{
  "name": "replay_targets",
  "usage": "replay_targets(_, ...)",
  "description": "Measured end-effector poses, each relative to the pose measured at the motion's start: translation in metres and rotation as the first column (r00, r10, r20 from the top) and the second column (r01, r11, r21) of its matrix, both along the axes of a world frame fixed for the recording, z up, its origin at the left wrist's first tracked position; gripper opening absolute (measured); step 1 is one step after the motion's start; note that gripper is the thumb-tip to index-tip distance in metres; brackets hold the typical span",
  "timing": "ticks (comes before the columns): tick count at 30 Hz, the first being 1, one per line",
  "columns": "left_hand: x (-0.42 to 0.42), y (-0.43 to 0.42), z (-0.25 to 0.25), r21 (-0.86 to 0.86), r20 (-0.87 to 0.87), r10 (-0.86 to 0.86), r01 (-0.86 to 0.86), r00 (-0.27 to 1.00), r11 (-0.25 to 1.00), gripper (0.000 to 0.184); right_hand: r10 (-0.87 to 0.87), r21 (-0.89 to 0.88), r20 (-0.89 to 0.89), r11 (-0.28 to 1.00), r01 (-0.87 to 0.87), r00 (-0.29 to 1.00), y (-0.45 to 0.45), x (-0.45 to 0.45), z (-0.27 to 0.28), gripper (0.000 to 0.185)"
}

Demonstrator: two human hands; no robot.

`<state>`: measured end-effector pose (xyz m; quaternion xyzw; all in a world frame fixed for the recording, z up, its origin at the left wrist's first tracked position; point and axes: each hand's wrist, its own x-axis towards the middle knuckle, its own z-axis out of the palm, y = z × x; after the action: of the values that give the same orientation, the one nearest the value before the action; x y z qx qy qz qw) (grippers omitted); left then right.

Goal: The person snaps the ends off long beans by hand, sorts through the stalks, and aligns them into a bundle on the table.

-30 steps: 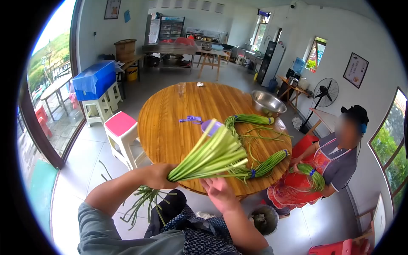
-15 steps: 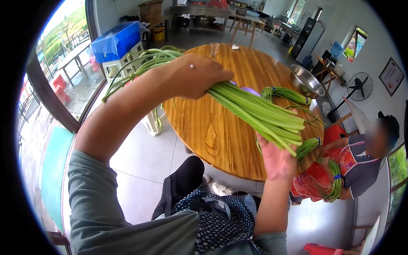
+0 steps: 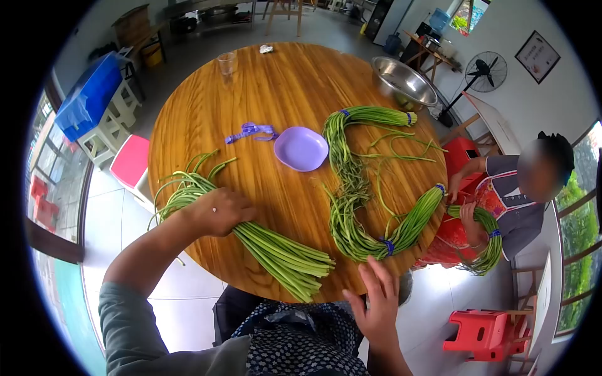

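Note:
My left hand [image 3: 221, 212] is closed around a loose bunch of garlic scapes [image 3: 282, 257], which lies on the round wooden table [image 3: 295, 75]. The cut ends point towards the front edge, and the thin curly ends spread out behind my wrist. Fingers apart, my right hand [image 3: 377, 297] is empty near the table's front edge. Just beyond its fingertips lies a bundle of scapes [image 3: 417, 216] bound with blue bands. A second banded bundle [image 3: 376, 116] is farther back, its tangled ends meeting the first. Purple tie strips [image 3: 252, 130] lie beside a shallow purple dish [image 3: 301, 149].
At the right, a co-worker [image 3: 501, 200] holds another banded bundle [image 3: 492, 241]. A metal basin [image 3: 404, 81] stands at the table's back right, and a clear glass [image 3: 226, 62] at the back left. Red stools [image 3: 480, 335] and a pink-topped stool [image 3: 130, 160] are around the table.
My left hand has brought the scapes down from above the table onto its surface. My right hand has come away from their cut ends. The view has tilted down, showing the dish and strips.

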<state>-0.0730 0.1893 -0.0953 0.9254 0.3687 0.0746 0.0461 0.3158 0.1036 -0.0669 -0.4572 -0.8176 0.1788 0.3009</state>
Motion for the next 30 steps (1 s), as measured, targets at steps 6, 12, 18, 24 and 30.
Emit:
replay_targets(6,0.001,0.011,-0.008,0.04,0.028,0.023,-0.024,0.999,0.999,0.022,-0.088,0.263,0.362,0.965,-0.011,0.928,0.086,0.012,-0.051,0.049)
replay_targets(12,0.009,0.021,0.001,0.075,-0.044,0.068,-0.065,0.997,0.995,0.029,-0.023,0.237,0.047,0.972,0.011,0.999,0.101,-0.034,-0.015,0.033)
replay_targets(18,0.019,0.021,0.002,0.139,-0.373,0.192,-0.15,0.908,0.979,0.05,0.146,-0.026,0.071,0.989,-0.144,0.987,0.08,-0.058,-0.032,0.033)
replay_targets(24,0.034,-0.023,0.028,0.116,-0.333,0.229,-0.201,0.915,0.973,0.075,0.085,-0.022,0.071,0.996,-0.083,0.994,0.073,-0.04,-0.04,0.032)
replay_targets(30,0.05,-0.052,-0.019,0.14,0.146,0.068,-0.088,0.987,0.986,0.057,0.077,-0.027,0.037,0.997,-0.076,0.996,0.075,-0.036,-0.043,0.027)
